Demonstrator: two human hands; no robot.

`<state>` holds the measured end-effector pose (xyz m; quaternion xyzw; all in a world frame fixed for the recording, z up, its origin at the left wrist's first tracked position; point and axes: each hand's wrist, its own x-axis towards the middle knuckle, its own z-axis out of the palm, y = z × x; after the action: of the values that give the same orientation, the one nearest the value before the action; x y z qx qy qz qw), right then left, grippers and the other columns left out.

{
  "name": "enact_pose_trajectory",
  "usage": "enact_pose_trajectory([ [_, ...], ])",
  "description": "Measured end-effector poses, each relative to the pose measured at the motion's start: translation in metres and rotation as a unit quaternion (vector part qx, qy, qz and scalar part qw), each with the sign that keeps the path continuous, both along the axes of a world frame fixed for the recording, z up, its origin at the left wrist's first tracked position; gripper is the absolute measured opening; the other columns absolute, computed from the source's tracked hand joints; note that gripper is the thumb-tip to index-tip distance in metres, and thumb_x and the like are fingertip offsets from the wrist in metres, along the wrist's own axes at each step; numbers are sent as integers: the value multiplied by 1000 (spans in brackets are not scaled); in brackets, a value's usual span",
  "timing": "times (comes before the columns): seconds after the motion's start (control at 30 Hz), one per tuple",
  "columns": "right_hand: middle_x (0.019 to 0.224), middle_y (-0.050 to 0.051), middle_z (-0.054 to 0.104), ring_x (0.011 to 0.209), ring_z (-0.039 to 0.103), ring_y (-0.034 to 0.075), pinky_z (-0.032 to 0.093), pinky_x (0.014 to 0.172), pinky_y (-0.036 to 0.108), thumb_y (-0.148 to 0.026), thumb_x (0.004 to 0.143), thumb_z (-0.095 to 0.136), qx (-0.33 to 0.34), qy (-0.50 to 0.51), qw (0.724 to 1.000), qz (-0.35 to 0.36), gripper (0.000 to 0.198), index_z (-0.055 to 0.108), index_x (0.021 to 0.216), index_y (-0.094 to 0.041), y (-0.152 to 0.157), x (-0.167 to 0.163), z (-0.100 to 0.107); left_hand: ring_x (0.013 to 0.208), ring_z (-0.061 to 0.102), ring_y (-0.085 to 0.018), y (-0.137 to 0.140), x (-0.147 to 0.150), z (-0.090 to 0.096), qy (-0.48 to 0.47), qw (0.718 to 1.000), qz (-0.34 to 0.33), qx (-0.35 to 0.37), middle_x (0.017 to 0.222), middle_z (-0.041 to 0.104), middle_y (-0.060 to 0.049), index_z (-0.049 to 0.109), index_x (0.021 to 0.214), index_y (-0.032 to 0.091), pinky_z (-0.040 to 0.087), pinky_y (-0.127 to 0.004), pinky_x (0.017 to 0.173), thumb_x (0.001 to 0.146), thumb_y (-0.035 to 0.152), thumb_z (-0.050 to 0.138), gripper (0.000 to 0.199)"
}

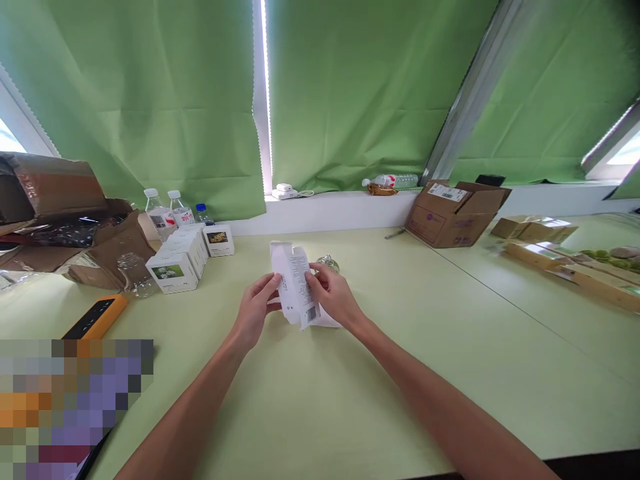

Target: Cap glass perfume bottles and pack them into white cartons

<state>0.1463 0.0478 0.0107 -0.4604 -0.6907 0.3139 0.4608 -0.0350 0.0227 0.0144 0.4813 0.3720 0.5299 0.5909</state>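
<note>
Between my two hands a white printed carton (297, 283) is held up above the table, with a barcode near its lower right corner and lines of small text. It looks partly flattened. My left hand (257, 307) pinches its left edge. The fingers of my right hand (333, 290) grip its right edge. Just behind the right hand, a shiny, clear-looking round object (329, 262) is partly hidden. Something white and flat (326, 319) lies on the table beneath the right hand.
At left stand several small white boxes (173, 275), plastic bottles (159, 217), an open cardboard box (107, 233) and an orange-and-black device (97, 317). A brown carton (450, 213) sits back right, with flat trays (575, 267) beyond it. Green blinds (350, 87) hang behind the table.
</note>
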Motion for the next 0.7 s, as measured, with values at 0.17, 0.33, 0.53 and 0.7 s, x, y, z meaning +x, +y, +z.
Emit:
enact_pose_trajectory([
  [0.17, 83, 4, 70, 79, 64, 22, 53, 70, 39, -52, 91, 42, 34, -6, 999, 30, 41, 64, 113, -26, -4, -3, 5, 100, 62, -26, -2, 2, 2, -25, 998, -55, -16, 113, 66, -10, 61, 118, 21, 47, -34, 78, 80, 58, 54, 54],
  [0.33, 88, 5, 71, 75, 66, 21, 54, 71, 39, -52, 90, 45, 31, 0, 999, 35, 43, 62, 119, -24, -7, -6, 5, 107, 60, -28, -4, 2, 3, -41, 994, -95, -31, 115, 65, -12, 59, 122, 21, 45, -37, 86, 81, 59, 53, 56],
  [0.53, 103, 8, 70, 79, 67, 22, 54, 72, 38, -55, 82, 57, 8, -28, 999, 32, 55, 55, 128, -24, -9, -3, 7, 105, 61, -28, -3, 2, 2, -23, 998, -54, -32, 117, 64, -12, 59, 121, 21, 46, -36, 84, 79, 57, 57, 55],
  [0.7, 108, 8, 68, 75, 67, 20, 55, 68, 35, -55, 83, 56, -15, -41, 998, 47, 55, 53, 130, -26, -9, -4, 9, 102, 63, -28, -4, 2, 3, -15, 999, -44, -18, 113, 66, -12, 61, 119, 20, 46, -36, 85, 78, 56, 59, 55],
])
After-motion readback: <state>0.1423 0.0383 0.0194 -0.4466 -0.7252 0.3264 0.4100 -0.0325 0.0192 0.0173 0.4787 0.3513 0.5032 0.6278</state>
